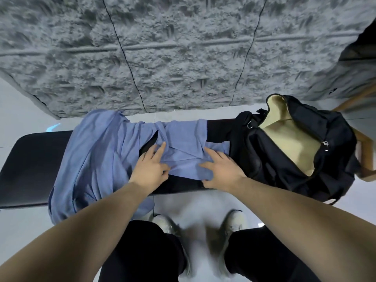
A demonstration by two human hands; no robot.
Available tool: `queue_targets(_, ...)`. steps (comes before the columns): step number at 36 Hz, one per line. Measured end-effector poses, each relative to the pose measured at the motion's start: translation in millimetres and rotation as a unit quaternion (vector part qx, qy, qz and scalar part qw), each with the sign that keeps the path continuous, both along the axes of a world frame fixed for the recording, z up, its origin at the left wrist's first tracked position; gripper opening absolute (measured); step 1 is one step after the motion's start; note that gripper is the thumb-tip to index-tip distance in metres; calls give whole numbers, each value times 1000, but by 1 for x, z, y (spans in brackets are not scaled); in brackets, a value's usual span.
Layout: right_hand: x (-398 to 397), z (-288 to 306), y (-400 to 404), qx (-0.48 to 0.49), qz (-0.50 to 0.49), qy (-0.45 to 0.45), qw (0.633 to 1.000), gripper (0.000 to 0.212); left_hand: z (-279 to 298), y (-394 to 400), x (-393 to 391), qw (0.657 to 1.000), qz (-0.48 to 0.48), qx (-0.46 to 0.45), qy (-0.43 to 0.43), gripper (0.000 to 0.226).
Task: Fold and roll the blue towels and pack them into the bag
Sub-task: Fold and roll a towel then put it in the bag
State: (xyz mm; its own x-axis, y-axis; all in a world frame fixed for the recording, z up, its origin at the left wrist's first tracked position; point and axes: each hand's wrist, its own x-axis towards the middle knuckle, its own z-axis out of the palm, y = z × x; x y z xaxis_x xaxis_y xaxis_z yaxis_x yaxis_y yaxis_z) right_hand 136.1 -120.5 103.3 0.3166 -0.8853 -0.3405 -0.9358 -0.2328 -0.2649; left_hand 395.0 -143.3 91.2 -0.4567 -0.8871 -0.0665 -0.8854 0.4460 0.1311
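Our left hand lies on the near left edge of the folded blue towel — fingers mostly straight, the forefinger stretched up across the cloth, the thumb tucked along the near hem. We are pressing rather than gripping.

Starting at the far left, the black padded bench runs across the view with its left end bare. Next comes the loose blue towel, a big rumpled spread that covers the bench from back to front and hangs over the near edge toward the pale floor. It overlaps the left side of the folded towel, which sits in the middle of the bench, creased in several layers, its far end draped over the back edge.

Our right hand rests on the near right corner of that folded towel, palm down, fingers spread and flat, the thumb at the near hem by the bench edge — open and holding nothing.

Just beside this hand, to the right, stands the black bag, touching the towel's right end. Its zip is undone and the mouth gapes, showing a tan lining; we see nothing packed inside.

Behind everything rises a rough grey wall. Below the bench, our dark trousers and white shoes are blurred.
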Motion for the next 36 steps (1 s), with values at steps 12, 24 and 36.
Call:
queue_targets(12, 1, 9, 7, -161, -62, -106, 979, 17, 38, 9, -12, 991, 27, -32, 126, 37)
queue_targets(24, -6, 80, 33, -36, -73, -196, 977, 6, 103, 45, -14, 977, 80, 79, 179, 26)
queue_targets(36, -19, 118, 60, 22, 79, 6, 997, 13, 144, 67, -15, 989, 10, 35, -141, 9)
